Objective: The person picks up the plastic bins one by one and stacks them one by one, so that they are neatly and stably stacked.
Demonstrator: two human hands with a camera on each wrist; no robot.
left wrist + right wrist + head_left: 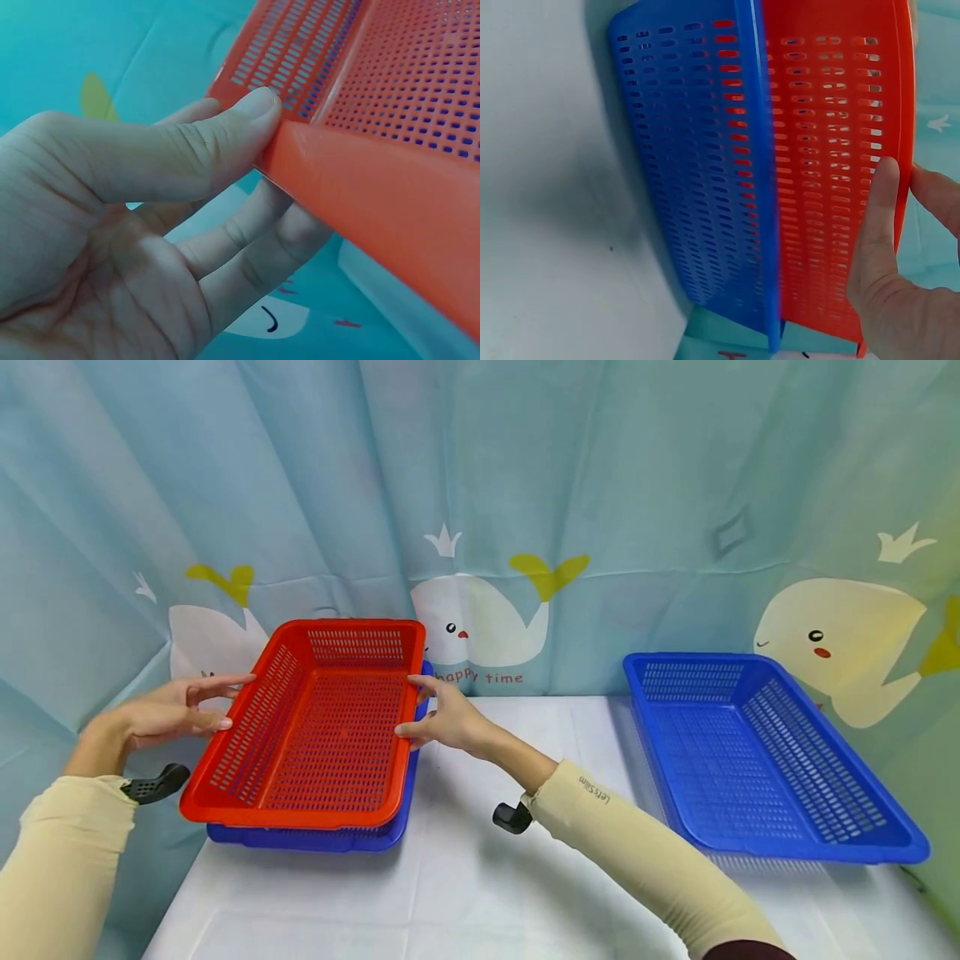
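White table [480, 877], three baskets [765, 752].

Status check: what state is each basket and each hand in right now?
Red basket: empty, upright, nested in a blue basket, held at both long sides.
Blue basket under it: on the table, mostly covered.
Right blue basket: empty, upright, untouched.
Left hand: thumb on the red rim, fingers below.
Right hand: pinches the red rim.

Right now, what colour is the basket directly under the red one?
Blue; the lower basket shows best in the right wrist view.
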